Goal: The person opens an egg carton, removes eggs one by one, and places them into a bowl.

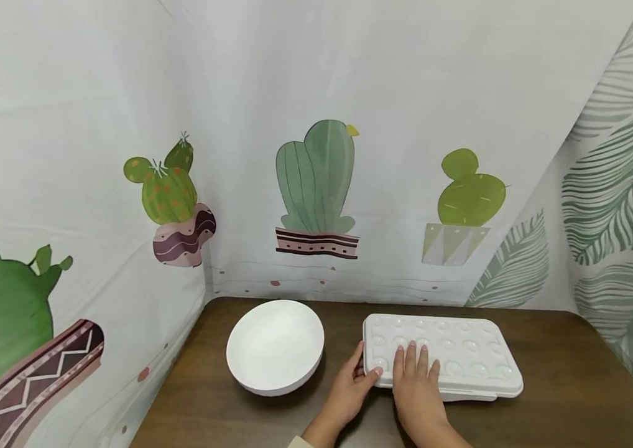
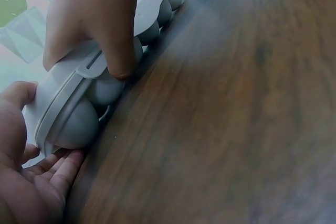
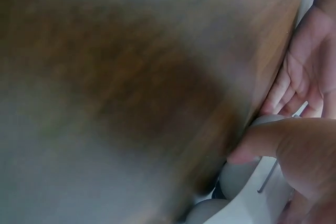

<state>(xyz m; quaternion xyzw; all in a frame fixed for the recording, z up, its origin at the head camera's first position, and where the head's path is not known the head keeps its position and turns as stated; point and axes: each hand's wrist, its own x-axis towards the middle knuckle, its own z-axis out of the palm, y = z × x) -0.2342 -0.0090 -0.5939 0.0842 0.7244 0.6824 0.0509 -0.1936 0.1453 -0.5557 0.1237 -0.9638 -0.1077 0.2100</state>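
Note:
A white lidded egg box point(image 1: 470, 344) with rows of round bumps on its lid lies on the table. At its left end my left hand point(image 1: 348, 391) grips the near corner, the thumb on top and the fingers low against the side. Flat on the lid rests my right hand point(image 1: 418, 395), its fingers straight and pointing away from me. In the left wrist view, the right thumb reaches down the front side beside a clip point(image 2: 90, 68), above the rounded egg cups point(image 2: 79, 124). What the box contains is hidden.
A round white bowl point(image 1: 275, 345) stands on the brown wooden table point(image 1: 199, 398), left of the box. Behind the table hangs a white cloth point(image 1: 395, 124) printed with cacti. A leaf-patterned cloth point(image 1: 624, 186) hangs at the right.

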